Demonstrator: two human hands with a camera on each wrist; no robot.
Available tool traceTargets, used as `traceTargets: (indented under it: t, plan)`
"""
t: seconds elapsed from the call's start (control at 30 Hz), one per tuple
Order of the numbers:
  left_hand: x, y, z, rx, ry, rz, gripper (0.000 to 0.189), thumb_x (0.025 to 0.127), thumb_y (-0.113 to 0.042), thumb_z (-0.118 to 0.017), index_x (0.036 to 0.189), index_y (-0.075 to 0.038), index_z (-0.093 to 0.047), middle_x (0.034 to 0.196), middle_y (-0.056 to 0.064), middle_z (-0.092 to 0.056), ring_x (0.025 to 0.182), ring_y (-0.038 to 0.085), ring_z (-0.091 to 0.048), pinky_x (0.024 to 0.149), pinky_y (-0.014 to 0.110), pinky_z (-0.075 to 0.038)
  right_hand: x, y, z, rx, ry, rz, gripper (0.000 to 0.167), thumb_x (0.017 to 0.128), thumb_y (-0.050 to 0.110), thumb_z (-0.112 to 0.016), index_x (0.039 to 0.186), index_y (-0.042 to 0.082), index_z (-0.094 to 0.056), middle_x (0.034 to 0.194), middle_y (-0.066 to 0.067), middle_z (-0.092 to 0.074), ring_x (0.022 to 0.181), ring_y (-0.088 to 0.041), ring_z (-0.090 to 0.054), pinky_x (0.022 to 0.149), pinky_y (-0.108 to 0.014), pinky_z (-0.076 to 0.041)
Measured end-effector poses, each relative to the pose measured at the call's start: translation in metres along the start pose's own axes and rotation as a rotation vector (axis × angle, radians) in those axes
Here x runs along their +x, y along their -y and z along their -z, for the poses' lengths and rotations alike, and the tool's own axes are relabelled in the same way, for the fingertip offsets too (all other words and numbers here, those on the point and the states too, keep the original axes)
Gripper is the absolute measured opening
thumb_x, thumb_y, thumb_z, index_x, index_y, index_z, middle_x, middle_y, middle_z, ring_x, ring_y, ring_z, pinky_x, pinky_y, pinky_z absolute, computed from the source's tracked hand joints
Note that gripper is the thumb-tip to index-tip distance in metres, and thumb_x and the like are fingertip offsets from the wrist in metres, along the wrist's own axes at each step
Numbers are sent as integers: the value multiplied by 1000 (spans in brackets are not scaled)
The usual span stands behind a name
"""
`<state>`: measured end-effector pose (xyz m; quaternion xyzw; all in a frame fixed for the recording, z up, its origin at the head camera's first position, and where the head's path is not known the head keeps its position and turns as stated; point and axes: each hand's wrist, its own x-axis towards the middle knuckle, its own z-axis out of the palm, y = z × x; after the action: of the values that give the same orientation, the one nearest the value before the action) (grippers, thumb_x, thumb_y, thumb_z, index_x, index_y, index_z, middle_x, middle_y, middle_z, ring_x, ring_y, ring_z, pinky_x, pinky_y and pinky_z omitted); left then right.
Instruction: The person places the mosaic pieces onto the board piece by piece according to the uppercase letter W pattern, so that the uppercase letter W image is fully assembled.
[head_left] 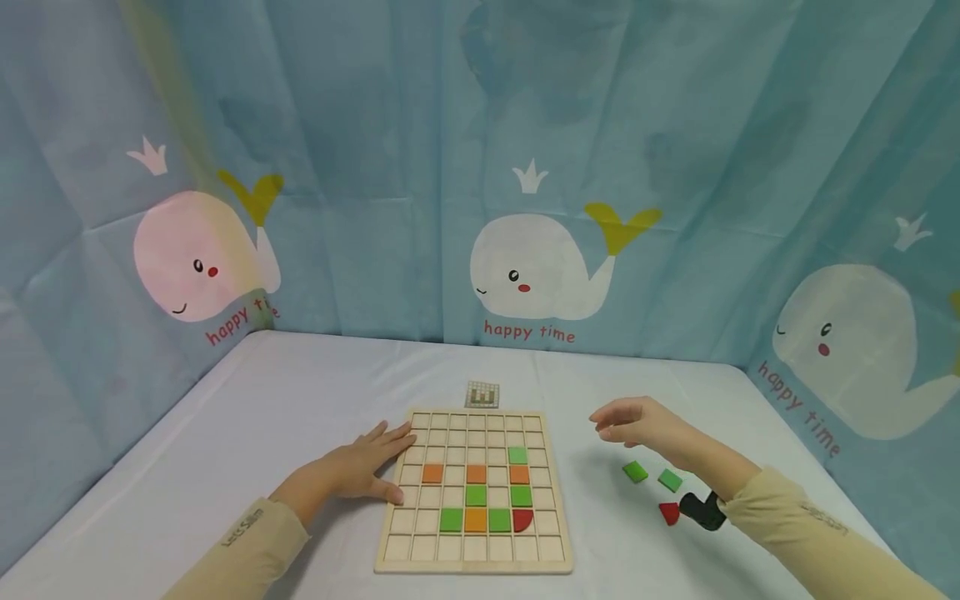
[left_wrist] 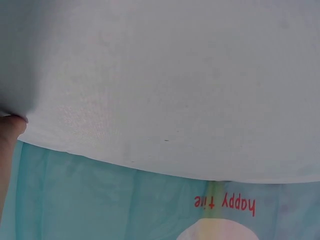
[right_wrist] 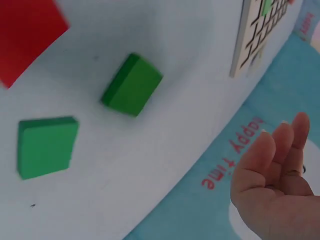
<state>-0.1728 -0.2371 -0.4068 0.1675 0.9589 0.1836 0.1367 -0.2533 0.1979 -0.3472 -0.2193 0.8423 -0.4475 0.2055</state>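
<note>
A wooden grid board [head_left: 431,547] lies on the white table with several coloured tiles set in its squares. Along its left rim rests my left hand [head_left: 358,465], fingers spread and thumb at the edge. My right hand [head_left: 637,423] hovers right of the board, fingers loosely bent with nothing between them; its fingers [right_wrist: 256,156] also show in the right wrist view. Below it on the cloth are a green tile [right_wrist: 134,86], a lighter green tile [right_wrist: 47,146] and a red quarter-round tile [head_left: 670,513]. Among the board's tiles is a red quarter-round piece [head_left: 522,521] at lower right.
Just behind the board lies a small patterned card [head_left: 482,394]. A black object [head_left: 703,511] shows at the right wrist, near the loose red tile. Blue curtains [head_left: 390,250] printed with whales hang around the table's back and sides.
</note>
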Motion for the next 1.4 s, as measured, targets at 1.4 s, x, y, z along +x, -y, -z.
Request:
traceTargets:
  t: [1.4]
  plan:
    - [-3,-3,3,-18,-4,-8,96,78,-56,-72,151,-7,-34,159,12,-22,144,46,-12,106,69,-21,-1,-68,56,-102,185,-67,42,92,16,-64,130,-1,-58,128,-19,-55,114,-33,-52,91,-47,-47]
